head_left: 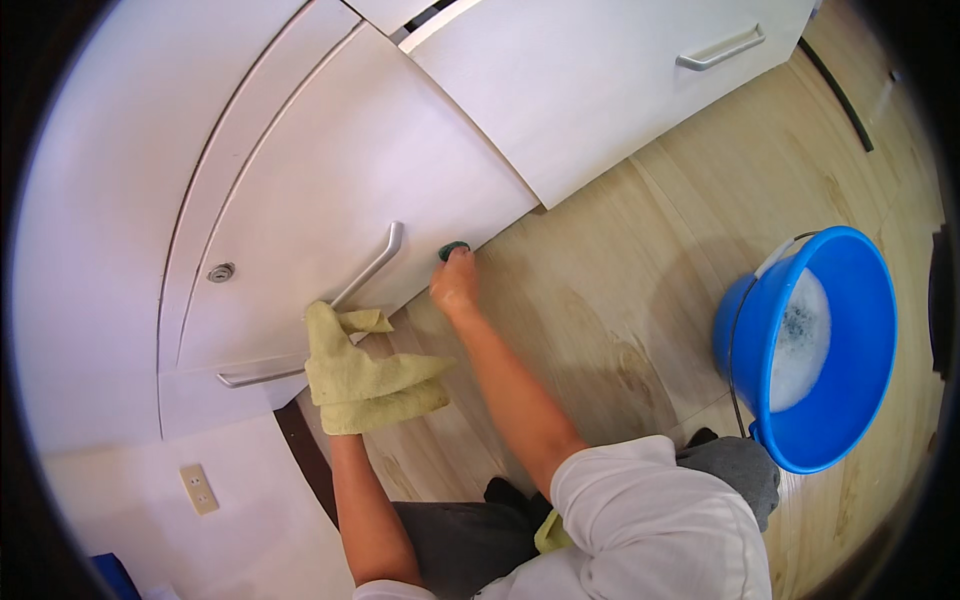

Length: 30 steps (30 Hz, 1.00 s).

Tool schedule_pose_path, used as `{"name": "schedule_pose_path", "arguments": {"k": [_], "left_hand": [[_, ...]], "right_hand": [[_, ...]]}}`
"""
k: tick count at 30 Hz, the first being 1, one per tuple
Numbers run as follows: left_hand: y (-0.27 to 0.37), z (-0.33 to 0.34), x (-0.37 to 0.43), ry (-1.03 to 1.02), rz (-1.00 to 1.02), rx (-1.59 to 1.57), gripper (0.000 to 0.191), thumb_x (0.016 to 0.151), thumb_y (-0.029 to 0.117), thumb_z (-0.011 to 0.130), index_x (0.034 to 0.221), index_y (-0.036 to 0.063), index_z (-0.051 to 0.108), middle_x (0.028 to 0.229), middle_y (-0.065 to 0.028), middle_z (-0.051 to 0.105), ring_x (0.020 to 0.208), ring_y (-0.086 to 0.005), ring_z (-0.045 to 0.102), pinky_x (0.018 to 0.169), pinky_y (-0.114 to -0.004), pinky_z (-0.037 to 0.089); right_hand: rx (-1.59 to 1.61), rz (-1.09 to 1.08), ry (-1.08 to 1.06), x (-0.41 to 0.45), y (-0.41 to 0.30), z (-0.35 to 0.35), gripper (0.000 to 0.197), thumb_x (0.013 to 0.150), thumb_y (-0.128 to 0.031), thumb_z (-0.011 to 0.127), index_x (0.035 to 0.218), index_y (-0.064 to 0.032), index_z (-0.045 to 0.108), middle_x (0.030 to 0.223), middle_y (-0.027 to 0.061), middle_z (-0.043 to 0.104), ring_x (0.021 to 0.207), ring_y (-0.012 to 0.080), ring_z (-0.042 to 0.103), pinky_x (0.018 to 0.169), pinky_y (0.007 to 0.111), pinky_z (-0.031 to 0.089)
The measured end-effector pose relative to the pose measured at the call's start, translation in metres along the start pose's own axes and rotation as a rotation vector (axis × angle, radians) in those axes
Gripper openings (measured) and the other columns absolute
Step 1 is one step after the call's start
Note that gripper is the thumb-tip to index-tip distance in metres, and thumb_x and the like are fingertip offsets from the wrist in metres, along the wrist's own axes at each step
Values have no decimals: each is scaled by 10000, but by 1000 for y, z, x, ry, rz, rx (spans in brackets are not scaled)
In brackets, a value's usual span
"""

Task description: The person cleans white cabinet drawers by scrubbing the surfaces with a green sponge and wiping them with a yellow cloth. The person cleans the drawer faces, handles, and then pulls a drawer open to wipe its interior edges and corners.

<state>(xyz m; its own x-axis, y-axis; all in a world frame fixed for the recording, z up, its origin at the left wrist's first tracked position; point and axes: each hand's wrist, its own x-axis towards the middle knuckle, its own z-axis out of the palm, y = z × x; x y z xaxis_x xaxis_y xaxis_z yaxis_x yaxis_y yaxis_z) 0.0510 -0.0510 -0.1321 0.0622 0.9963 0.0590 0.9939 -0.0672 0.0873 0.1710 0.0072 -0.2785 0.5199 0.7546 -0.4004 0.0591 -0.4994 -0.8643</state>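
Observation:
My right hand (455, 285) grips a dark green scouring pad (453, 250) at the bottom edge of a white cabinet front (322, 195). A yellow cloth (352, 379) is wrapped over my left hand and hides its fingers; only the left forearm (367, 510) shows bare below it. The cloth's upper end meets the lower end of a metal bar handle (373, 262) on that front. Whether the fingers hold the handle too, I cannot tell. A round keyhole lock (220, 272) sits to the left of the handle.
A blue bucket (832, 360) with sudsy water (801, 345) stands on the wood-look floor (600, 315) at my right. Another white front (600, 90) with a bar handle (720, 51) juts out at the top. A wall outlet (199, 489) is at lower left.

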Motion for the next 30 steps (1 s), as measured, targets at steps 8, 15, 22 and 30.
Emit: {"name": "schedule_pose_path", "arguments": {"k": [8, 15, 22, 30], "left_hand": [[-3, 5, 1, 102, 114, -17, 377, 649, 238, 598, 919, 25, 441, 751, -166, 531, 665, -351, 475, 587, -353, 408], [10, -7, -4, 78, 38, -45, 235, 608, 168, 586, 783, 35, 500, 675, -156, 551, 637, -336, 523, 526, -370, 406], [112, -20, -6, 303, 564, 96, 396, 629, 284, 610, 927, 76, 453, 715, -77, 514, 680, -313, 488, 727, -345, 350], [58, 149, 77, 235, 767, 158, 386, 719, 282, 532, 1032, 76, 436, 934, -84, 482, 882, -263, 456, 800, -347, 350]], "right_hand": [[92, -61, 123, 11, 11, 0, 176, 712, -61, 441, 769, 82, 527, 850, 246, 533, 842, 356, 513, 739, 401, 403], [-22, -44, -196, 0, 0, -2, 303, 742, -78, 441, 1009, 64, 437, 1017, 215, 463, 970, 335, 435, 823, 394, 357], [18, -26, 50, -11, 61, -70, 398, 714, -92, 430, 1096, 22, 423, 1006, 205, 459, 927, 343, 451, 820, 376, 363], [75, -103, 288, 6, 119, -147, 372, 693, -88, 402, 1050, -12, 477, 888, 184, 482, 817, 328, 483, 735, 357, 392]]}}
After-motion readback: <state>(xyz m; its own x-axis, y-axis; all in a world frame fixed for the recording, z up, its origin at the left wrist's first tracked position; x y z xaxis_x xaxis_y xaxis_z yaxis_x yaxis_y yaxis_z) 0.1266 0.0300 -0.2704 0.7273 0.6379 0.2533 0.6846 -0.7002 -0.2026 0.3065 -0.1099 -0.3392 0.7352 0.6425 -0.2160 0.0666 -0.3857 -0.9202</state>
